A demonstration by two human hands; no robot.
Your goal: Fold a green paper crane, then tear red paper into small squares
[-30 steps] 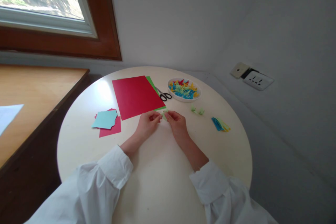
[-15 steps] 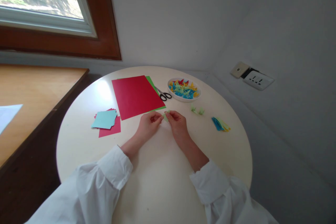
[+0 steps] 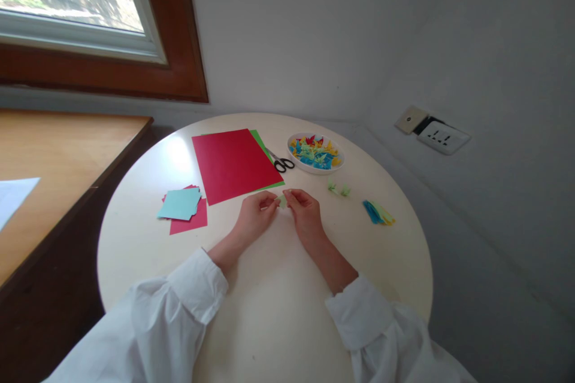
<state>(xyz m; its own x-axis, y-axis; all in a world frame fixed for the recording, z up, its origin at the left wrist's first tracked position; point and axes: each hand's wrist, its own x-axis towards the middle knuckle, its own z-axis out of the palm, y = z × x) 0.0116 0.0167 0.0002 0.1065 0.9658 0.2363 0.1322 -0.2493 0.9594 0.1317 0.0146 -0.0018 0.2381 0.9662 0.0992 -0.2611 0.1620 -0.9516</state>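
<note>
My left hand (image 3: pixel 252 217) and my right hand (image 3: pixel 306 210) meet at the middle of the round white table (image 3: pixel 269 311). Both pinch a small pale green folded paper piece (image 3: pixel 281 200) between their fingertips. The hands rest low on the tabletop, just in front of the big red sheet (image 3: pixel 233 163), which lies over a green sheet (image 3: pixel 259 141).
Scissors (image 3: pixel 281 162) lie beside a white dish (image 3: pixel 315 154) full of several coloured folded papers. Two small green folded pieces (image 3: pixel 338 189) and a blue-yellow stack of strips (image 3: pixel 378 212) lie to the right. Light blue squares (image 3: pixel 179 203) on red squares sit at the left. A wooden desk (image 3: pixel 54 167) adjoins.
The fingertips of both hands have shifted slightly on the green piece; the hands stay in the same place on the table.
</note>
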